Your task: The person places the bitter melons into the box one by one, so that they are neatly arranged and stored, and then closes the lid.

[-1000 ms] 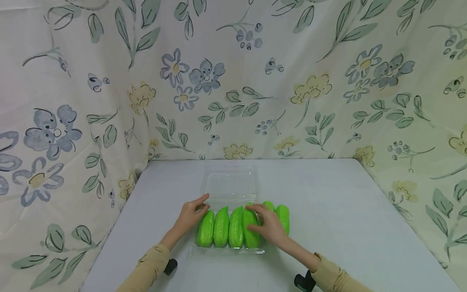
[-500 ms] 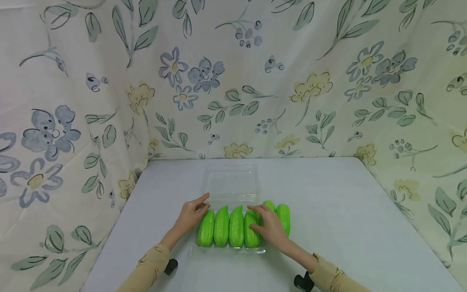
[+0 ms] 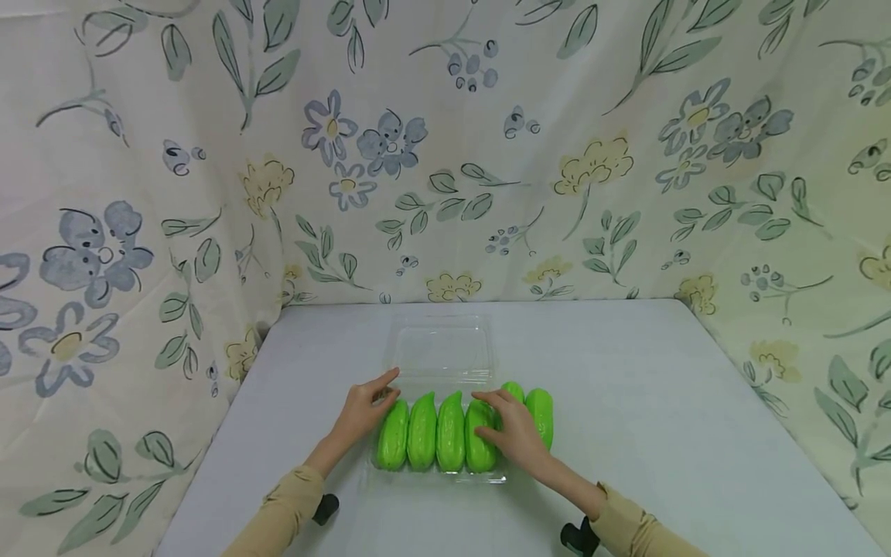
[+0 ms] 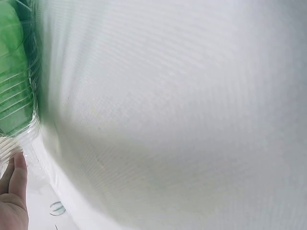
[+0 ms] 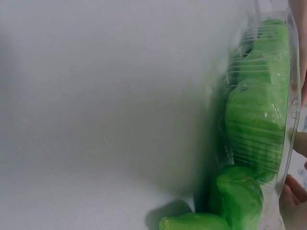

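A clear plastic clamshell box [image 3: 459, 479] lies with its lid [image 3: 442, 348] folded back. Inside stand several glossy green, cucumber-shaped vegetables [image 3: 421, 433] in a row. My right hand [image 3: 518, 433] arches over the rightmost vegetable in the box [image 3: 482, 452], thumb and bent fingers on it. At the box's left side, my left hand [image 3: 362, 414] rests by the rim with its index finger extended and thumb near the leftmost vegetable [image 3: 392, 445]. In the left wrist view, fingertips [image 4: 19, 160] meet the ribbed plastic wall. The right hand's grip is partly hidden.
Two more green vegetables, one at the back [image 3: 513, 391] and one farther right [image 3: 541, 418], lie outside the box, partly behind the right hand. The white tabletop [image 3: 661, 433] meets a floral cloth [image 3: 445, 155] at the back and sides.
The rightmost vegetable in the box has sunk lower and nearer under my right hand, its far tip now out of sight. Both hands stay nearly in place.
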Tool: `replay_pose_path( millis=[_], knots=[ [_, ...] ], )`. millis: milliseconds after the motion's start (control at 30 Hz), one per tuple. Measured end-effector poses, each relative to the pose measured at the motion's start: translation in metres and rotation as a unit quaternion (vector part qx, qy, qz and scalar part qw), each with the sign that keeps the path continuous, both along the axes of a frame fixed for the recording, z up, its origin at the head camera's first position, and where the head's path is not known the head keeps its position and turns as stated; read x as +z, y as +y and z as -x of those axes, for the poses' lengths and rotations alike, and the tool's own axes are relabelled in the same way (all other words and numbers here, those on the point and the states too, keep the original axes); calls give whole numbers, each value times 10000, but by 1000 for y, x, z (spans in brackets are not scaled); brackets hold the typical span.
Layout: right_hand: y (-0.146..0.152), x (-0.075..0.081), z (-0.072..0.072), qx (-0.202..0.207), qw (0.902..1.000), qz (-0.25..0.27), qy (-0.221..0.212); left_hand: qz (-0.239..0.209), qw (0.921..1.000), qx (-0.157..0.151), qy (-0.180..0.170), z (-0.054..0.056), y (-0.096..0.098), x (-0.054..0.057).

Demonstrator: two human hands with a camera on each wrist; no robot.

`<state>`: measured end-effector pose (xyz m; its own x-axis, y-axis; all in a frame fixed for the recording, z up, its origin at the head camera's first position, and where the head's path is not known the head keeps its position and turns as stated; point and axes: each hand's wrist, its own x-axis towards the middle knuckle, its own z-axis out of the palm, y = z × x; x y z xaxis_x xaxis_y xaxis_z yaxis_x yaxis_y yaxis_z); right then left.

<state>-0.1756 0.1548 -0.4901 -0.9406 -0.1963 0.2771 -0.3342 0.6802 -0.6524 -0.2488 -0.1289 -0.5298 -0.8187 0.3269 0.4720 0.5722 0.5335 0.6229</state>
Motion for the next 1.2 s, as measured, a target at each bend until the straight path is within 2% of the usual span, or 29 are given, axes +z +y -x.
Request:
replay_pose_path(
  millis=[333,633,1200],
  knots=[
    [0,2,-1,74,9999,67,55,9,9999,2,140,0,-1,-1],
    [1,2,-2,226,9996,142,120,-21,9994,188,-292,-2,1,0],
    [1,5,-7,553,9981,248,126,-34,9998,124,-171,-2,1,1]
  ],
)
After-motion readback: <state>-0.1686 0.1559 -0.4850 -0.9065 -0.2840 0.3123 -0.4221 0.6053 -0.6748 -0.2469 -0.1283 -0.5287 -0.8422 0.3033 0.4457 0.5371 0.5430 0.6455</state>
